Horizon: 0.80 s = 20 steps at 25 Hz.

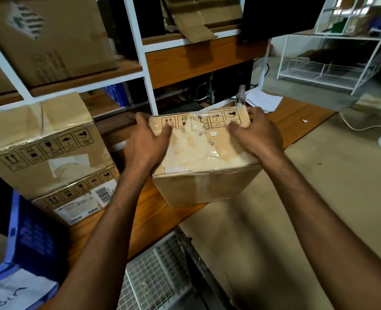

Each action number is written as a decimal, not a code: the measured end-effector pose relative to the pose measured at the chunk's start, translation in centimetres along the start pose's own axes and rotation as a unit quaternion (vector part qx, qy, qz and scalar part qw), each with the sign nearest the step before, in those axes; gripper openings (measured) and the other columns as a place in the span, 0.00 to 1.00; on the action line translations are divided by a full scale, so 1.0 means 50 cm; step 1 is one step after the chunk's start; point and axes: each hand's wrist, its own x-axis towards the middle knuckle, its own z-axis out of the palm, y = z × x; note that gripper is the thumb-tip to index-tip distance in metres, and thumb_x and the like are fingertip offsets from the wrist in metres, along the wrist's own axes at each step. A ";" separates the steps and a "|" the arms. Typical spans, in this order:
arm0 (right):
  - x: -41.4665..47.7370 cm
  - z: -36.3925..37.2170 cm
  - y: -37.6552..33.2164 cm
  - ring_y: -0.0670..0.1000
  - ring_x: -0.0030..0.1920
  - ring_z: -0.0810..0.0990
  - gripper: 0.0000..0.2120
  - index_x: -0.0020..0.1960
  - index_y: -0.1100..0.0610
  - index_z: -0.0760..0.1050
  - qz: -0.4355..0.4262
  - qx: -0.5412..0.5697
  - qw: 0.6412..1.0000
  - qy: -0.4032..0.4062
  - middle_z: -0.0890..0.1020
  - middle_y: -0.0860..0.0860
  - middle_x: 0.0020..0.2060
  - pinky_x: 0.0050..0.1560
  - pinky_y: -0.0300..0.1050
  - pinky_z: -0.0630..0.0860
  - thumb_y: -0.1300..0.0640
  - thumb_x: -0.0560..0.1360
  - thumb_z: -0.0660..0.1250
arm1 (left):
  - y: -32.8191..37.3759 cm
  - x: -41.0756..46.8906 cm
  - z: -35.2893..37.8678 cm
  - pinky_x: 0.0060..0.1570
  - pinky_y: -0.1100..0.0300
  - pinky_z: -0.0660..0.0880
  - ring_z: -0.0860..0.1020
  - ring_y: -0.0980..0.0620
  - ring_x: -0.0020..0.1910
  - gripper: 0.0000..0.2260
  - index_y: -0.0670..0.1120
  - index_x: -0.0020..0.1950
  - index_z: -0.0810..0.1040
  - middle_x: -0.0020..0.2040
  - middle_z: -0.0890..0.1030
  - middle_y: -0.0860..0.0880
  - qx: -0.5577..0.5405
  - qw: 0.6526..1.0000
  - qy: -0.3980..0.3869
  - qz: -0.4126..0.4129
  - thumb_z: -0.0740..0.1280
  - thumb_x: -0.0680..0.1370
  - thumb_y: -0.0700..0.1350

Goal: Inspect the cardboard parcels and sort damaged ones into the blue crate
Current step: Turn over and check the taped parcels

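Observation:
A cardboard parcel (204,162) with torn tape and peeled label patches on its top sits at the wooden table's front edge. My left hand (148,142) grips its left top edge, fingers curled over the printed symbols. My right hand (255,135) grips its right top edge the same way. Two more parcels stand stacked at the left: the upper one (48,148) has a dented top, the lower one (80,200) carries barcode labels. The blue crate (28,240) is at the bottom left, with a white sheet inside.
White-framed shelves (144,70) behind the wooden table (153,215) hold large cartons and crumpled cardboard. A clear bottle (241,95) and papers (263,100) lie behind the held parcel. A wire mesh basket (160,271) is below the table; a white wire rack (328,70) stands on the floor at right.

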 end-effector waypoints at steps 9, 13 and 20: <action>-0.009 0.022 -0.014 0.59 0.73 0.71 0.60 0.83 0.52 0.48 -0.005 -0.043 0.997 -0.067 0.67 0.53 0.76 0.66 0.55 0.72 0.28 0.64 0.76 | 0.022 -0.001 -0.003 0.70 0.45 0.69 0.66 0.42 0.77 0.61 0.44 0.84 0.41 0.83 0.53 0.45 0.049 0.991 -0.120 0.018 0.72 0.69 0.73; 0.009 0.020 -0.006 0.58 0.77 0.65 0.67 0.83 0.51 0.44 -0.009 -0.024 0.992 -0.122 0.62 0.53 0.80 0.74 0.58 0.68 0.30 0.59 0.80 | 0.026 -0.007 -0.010 0.73 0.44 0.65 0.60 0.43 0.80 0.61 0.44 0.84 0.40 0.84 0.49 0.46 0.033 0.991 -0.131 0.022 0.74 0.68 0.70; 0.020 0.003 0.008 0.54 0.75 0.68 0.76 0.82 0.48 0.48 -0.024 0.022 0.983 -0.181 0.67 0.50 0.77 0.75 0.56 0.68 0.34 0.44 0.86 | -0.030 0.011 -0.049 0.79 0.43 0.63 0.62 0.48 0.80 0.74 0.56 0.83 0.36 0.84 0.56 0.50 -0.079 0.963 -0.257 0.028 0.82 0.52 0.73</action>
